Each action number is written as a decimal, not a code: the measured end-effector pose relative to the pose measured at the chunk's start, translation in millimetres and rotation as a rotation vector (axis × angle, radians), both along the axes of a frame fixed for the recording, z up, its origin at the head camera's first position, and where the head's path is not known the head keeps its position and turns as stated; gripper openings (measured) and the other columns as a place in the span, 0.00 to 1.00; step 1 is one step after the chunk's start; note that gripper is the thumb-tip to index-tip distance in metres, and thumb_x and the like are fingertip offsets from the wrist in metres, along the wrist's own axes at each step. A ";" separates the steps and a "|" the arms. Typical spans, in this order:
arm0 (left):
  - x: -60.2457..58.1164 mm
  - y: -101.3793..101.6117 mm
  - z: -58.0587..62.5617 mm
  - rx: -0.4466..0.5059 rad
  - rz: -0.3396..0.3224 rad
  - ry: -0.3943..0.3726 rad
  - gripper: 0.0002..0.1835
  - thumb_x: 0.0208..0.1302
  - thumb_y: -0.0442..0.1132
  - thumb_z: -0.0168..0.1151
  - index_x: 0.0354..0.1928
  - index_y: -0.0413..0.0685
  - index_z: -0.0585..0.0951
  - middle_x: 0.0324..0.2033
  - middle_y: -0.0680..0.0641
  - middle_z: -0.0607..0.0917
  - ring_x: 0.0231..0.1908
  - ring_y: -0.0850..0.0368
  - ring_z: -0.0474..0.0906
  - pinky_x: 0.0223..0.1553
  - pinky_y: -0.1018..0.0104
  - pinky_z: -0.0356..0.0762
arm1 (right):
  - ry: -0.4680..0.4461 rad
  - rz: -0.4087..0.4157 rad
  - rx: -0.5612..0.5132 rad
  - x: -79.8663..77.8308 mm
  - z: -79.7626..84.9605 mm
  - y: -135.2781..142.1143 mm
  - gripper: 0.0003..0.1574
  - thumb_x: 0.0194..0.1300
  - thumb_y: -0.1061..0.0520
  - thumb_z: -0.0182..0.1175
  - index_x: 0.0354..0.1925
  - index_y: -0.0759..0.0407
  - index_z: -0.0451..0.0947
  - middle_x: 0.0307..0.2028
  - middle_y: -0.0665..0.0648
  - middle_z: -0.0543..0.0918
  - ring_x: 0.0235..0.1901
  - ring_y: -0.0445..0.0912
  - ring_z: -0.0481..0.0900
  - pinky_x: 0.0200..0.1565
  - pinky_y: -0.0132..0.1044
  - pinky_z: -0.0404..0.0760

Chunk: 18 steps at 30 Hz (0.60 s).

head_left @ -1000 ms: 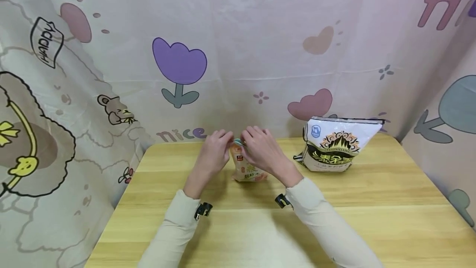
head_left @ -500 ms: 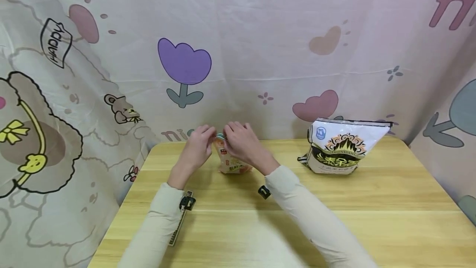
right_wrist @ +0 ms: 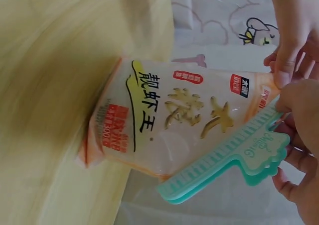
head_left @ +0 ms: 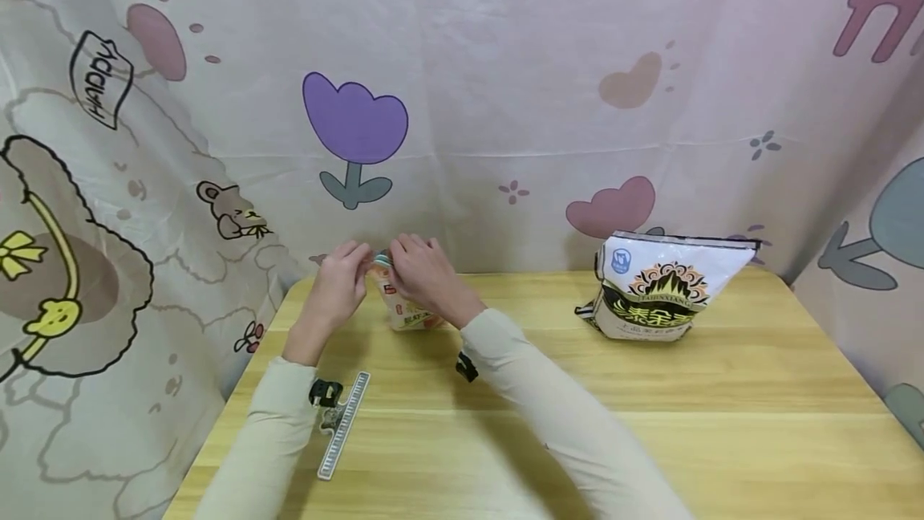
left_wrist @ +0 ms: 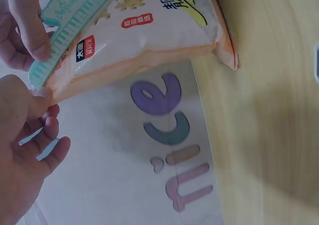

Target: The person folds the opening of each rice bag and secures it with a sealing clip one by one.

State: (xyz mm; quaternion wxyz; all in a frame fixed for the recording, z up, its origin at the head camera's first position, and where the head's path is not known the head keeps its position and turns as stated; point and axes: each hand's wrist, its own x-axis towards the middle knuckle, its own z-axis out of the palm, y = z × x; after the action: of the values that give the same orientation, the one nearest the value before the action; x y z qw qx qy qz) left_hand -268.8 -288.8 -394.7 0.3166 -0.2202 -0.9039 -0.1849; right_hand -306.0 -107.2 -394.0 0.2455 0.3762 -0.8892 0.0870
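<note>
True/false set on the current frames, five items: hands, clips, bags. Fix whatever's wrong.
1. In the head view, the large bag is right of the small bag. True.
2. The left hand rests on the large bag. False: the left hand pinches a top corner of the small bag.
3. The right hand holds the teal clip. True.
4. Both clips are in the hands. False: a pale clip lies on the table.
5. In the right wrist view, the teal clip slants across the small bag's top part. True.
</note>
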 end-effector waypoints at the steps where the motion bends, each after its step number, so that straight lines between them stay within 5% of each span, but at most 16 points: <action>1: -0.3 -3.5 -0.2 0.002 0.007 0.004 0.09 0.62 0.16 0.60 0.38 0.35 0.80 0.32 0.41 0.79 0.35 0.43 0.78 0.36 0.52 0.80 | -0.005 -0.004 -0.001 -0.4 -0.3 -4.2 0.13 0.76 0.49 0.57 0.48 0.55 0.77 0.43 0.50 0.80 0.43 0.45 0.77 0.45 0.40 0.76; 11: 4.7 -35.9 -4.8 0.008 0.082 0.040 0.07 0.64 0.19 0.63 0.35 0.36 0.78 0.30 0.41 0.78 0.32 0.42 0.76 0.31 0.50 0.76 | 0.081 -0.009 0.057 3.0 -2.2 -38.7 0.13 0.78 0.48 0.52 0.48 0.54 0.77 0.42 0.48 0.79 0.40 0.42 0.75 0.39 0.36 0.73; 18: 4.1 -37.1 -3.6 -0.003 0.104 0.025 0.08 0.63 0.21 0.65 0.35 0.38 0.78 0.31 0.41 0.78 0.32 0.43 0.76 0.31 0.50 0.75 | 0.085 -0.042 0.067 5.2 -0.5 -39.2 0.15 0.79 0.46 0.50 0.50 0.53 0.77 0.43 0.48 0.79 0.39 0.42 0.74 0.37 0.35 0.71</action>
State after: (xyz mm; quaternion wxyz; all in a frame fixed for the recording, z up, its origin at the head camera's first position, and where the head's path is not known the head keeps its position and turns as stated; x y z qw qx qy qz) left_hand -264.6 -325.8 -398.3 0.3364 -0.1758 -0.9105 -0.1641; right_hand -300.8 -146.4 -394.5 0.2722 0.3689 -0.8880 0.0360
